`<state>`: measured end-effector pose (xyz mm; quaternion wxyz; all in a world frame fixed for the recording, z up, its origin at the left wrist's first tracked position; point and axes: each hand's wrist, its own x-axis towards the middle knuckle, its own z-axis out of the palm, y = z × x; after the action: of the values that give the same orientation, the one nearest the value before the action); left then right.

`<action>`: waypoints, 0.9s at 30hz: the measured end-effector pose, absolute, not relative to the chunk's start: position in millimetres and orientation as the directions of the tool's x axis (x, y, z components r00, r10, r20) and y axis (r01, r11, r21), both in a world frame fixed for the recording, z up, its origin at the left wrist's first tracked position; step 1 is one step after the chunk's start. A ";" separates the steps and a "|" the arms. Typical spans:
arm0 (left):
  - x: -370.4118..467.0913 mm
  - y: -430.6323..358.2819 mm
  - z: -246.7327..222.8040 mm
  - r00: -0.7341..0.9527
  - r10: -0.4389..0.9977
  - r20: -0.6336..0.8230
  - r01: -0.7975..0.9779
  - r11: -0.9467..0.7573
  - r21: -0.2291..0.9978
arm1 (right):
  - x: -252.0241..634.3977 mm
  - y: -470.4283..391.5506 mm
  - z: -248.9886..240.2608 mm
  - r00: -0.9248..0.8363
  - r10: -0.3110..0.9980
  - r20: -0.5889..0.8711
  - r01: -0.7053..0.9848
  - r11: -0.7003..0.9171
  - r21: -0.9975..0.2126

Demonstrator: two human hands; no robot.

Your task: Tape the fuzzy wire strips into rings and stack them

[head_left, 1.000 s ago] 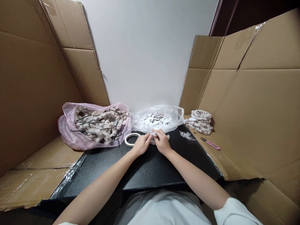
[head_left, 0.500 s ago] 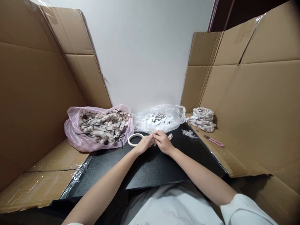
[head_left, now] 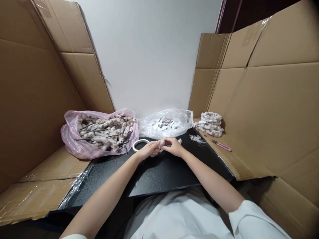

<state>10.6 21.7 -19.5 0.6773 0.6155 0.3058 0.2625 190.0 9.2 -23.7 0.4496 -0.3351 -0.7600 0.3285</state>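
Observation:
Between my hands, over the black tabletop (head_left: 149, 179), is a fluffy whitish-brown furry strip (head_left: 162, 142). My left hand (head_left: 149, 150) is closed on its left part, and my right hand (head_left: 173, 147) pinches it from the right. A bit of the fluff pokes out past my right knuckles; the rest is hidden by my fingers. Just behind my left hand lies a white roll of tape (head_left: 136, 146). Further back, a clear plastic bag (head_left: 149, 129) holds small brown-and-white strips.
At left sits a pink plastic bag (head_left: 68, 139) full of furry pieces with dark cords. On the right are a stack of furry loops (head_left: 211, 124), pink thread snips (head_left: 221, 145) and loose fluff (head_left: 197, 139). Cardboard walls (head_left: 274, 109) stand on both sides.
My hands have moved slightly apart, and more of the furry piece shows between them. The whole view has shifted a little, so everything appears further left.

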 end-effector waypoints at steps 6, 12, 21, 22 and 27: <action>4.4 23.0 -17.7 0.662 0.739 -0.128 0.112 0.072 0.991 | 194.4 15.0 -28.2 -0.376 0.851 0.365 0.184 0.455 -0.871; 7.0 21.1 -17.0 0.641 0.758 -0.120 0.041 0.123 0.992 | 194.6 17.9 -30.6 -0.359 0.876 0.322 0.070 0.369 -0.927; 14.4 16.7 -11.9 0.593 0.792 -0.143 -0.099 0.248 0.964 | 194.3 19.5 -27.5 -0.308 0.946 0.101 -0.053 0.089 -0.995; 14.6 16.6 -12.5 0.586 0.798 -0.141 -0.102 0.245 0.964 | 194.3 19.4 -27.7 -0.304 0.947 0.100 -0.057 0.087 -0.995; 14.0 15.7 -17.1 0.587 0.802 -0.110 -0.081 0.193 0.978 | 192.7 18.2 -28.1 -0.300 0.944 0.134 -0.047 0.126 -0.991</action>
<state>14.0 15.7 -17.1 0.6996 0.5512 0.3272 0.3158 192.7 18.2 -28.1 0.4562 -0.3766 -0.5956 0.5435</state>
